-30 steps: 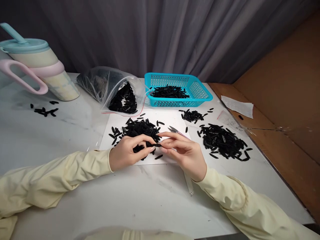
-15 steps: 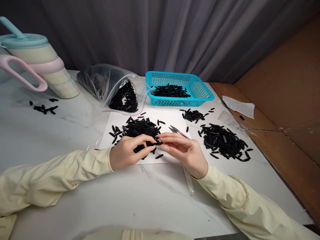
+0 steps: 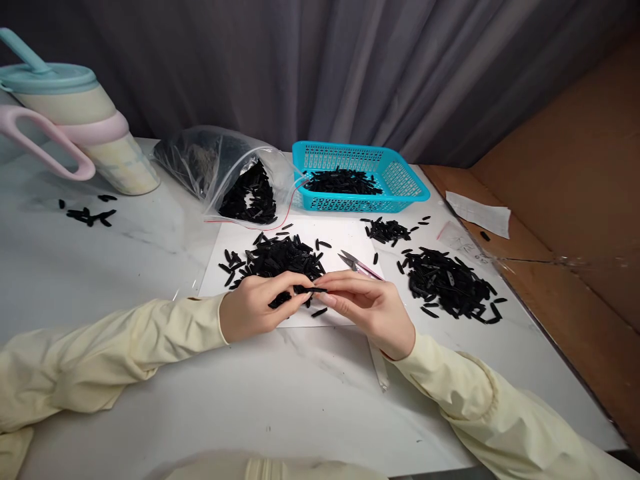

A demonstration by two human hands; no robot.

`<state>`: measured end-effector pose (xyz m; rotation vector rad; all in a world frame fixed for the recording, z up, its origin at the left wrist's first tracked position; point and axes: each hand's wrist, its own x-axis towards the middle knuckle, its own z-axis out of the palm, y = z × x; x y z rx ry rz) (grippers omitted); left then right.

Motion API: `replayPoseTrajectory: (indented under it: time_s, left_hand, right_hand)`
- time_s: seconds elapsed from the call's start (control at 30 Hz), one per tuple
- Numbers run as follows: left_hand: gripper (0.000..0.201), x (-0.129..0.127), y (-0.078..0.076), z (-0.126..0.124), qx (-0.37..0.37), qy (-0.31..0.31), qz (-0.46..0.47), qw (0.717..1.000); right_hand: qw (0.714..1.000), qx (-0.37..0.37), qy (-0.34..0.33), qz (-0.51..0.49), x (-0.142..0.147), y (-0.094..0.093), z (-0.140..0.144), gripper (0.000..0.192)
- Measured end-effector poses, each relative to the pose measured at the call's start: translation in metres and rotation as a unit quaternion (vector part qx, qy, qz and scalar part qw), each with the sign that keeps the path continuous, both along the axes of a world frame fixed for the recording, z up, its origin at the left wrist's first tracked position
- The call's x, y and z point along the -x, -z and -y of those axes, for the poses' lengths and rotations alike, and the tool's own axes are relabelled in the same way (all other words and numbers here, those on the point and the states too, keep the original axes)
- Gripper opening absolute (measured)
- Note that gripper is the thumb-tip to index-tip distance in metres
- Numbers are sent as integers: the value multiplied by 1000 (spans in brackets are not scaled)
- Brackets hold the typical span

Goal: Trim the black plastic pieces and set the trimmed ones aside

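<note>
My left hand (image 3: 260,303) pinches a small, narrow black piece (image 3: 311,289) between thumb and fingers. From the other side, my right hand (image 3: 373,300) closes its thumb and fingertips on the right end of the same piece. What the pieces are made of I cannot tell. Just behind my hands a heap of similar black pieces (image 3: 283,257) lies on a white sheet (image 3: 345,235), partly hidden by my fingers. Small scissors (image 3: 356,263) rest on the sheet beyond my right hand, blades pointing left and away.
A blue basket (image 3: 367,201) holding black pieces stands at the back, beside a clear zip bag (image 3: 187,157) with more. Further heaps (image 3: 450,283) lie to the right. A tumbler (image 3: 107,150) with straw stands at far left, near a few loose pieces (image 3: 90,217).
The right fingers have drawn closer together on the piece, and its right end now sits between them. Both hands stay in nearly the same place.
</note>
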<state>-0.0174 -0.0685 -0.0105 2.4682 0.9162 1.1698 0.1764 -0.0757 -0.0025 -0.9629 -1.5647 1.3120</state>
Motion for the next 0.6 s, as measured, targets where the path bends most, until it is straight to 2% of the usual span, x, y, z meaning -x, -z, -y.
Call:
replayPoseTrajectory:
  time_s: [0.23, 0.6]
  left_hand:
    - [14, -1, 0, 0, -9, 2, 4, 1000]
    - [17, 0, -3, 1, -11, 42, 12, 999]
  right_hand:
    - [1000, 6, -7, 11, 0, -1, -1, 12]
    - [991, 116, -39, -62, -1, -2, -2, 20]
